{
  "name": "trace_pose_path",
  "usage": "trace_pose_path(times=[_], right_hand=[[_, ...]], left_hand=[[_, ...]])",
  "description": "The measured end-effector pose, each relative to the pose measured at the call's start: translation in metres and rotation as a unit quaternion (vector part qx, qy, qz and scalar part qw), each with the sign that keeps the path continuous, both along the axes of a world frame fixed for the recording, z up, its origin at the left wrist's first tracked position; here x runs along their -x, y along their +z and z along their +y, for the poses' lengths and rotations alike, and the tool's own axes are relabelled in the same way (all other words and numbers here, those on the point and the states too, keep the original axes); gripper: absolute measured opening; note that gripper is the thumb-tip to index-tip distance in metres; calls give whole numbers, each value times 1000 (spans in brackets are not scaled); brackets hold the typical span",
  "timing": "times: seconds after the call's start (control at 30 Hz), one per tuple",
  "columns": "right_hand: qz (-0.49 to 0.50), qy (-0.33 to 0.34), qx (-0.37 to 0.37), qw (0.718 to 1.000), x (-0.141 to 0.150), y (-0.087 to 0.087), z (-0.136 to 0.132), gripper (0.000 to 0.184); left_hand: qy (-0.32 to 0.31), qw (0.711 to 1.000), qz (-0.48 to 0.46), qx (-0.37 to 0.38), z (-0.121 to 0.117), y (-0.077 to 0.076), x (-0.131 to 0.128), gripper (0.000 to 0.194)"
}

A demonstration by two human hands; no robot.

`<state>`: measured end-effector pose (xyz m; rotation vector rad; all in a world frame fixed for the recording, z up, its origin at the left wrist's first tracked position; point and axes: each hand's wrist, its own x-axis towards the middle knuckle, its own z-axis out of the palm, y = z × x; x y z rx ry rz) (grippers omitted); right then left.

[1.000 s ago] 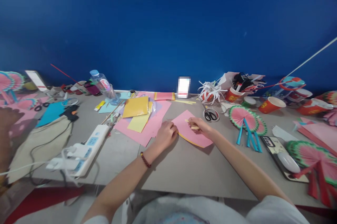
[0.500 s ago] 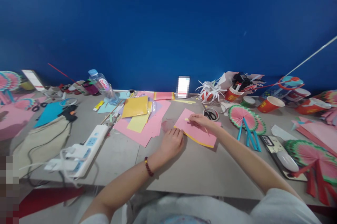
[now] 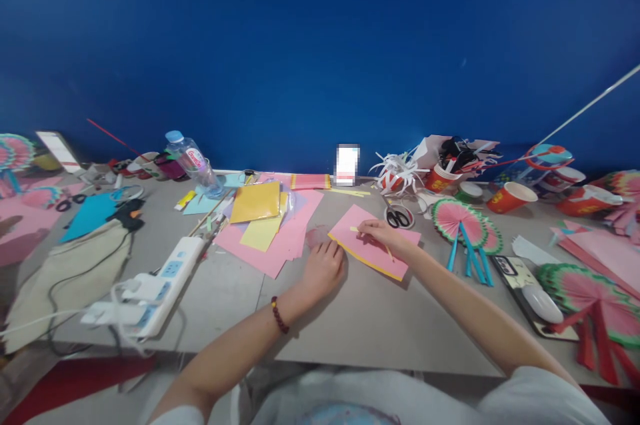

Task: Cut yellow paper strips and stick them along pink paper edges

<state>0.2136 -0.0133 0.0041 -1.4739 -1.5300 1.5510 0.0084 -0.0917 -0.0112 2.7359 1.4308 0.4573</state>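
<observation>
A pink paper sheet (image 3: pixel 385 253) with a yellow strip along its near edge lies on the table. My right hand (image 3: pixel 379 233) is over it, thumb and fingers pinched on a narrow yellow paper strip (image 3: pixel 353 229). One end of the strip pokes out left of the fingertips; a thin pale length shows below the hand, and my fingers hide the middle. Resting on the table at the sheet's left corner is my left hand (image 3: pixel 324 270). Its fingers are loosely bent and side by side, fingertips close to the yellow edge, with nothing seen in them.
Yellow packets (image 3: pixel 257 201) top pink sheets on the left, near a bottle (image 3: pixel 194 162) and a power strip (image 3: pixel 173 278). Black scissors (image 3: pixel 397 217) lie beyond my right hand. Pleated paper fans (image 3: pixel 460 225), a phone with a mouse (image 3: pixel 541 304) and red cups (image 3: pixel 511 198) stand right.
My left hand has slid slightly down and left, its fingertips drawing back a little from the sheet's edge. My right hand has shifted very little and keeps its pinch.
</observation>
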Motion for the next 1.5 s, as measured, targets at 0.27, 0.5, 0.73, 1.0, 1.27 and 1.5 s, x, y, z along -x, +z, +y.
trace_pose_path(times=[0.27, 0.5, 0.73, 1.0, 1.27, 1.5], right_hand=[[83, 22, 36, 996, 9, 21, -17, 29], [56, -94, 31, 994, -2, 17, -15, 34], [95, -117, 51, 987, -21, 4, -23, 32], [227, -136, 140, 954, -33, 15, -14, 19], [227, -156, 146, 950, -33, 24, -6, 15], [212, -130, 150, 957, 7, 19, -22, 11]], left_hand=[[-2, 999, -34, 0, 1, 0, 0, 31], [8, 1000, -6, 1, 0, 1, -2, 36], [3, 1000, 12, 1, -1, 2, -1, 34], [-23, 999, 26, 10, 1, 3, 4, 36], [-9, 999, 45, 23, -17, 7, 3, 46], [-15, 999, 15, 26, -17, -1, 3, 46]])
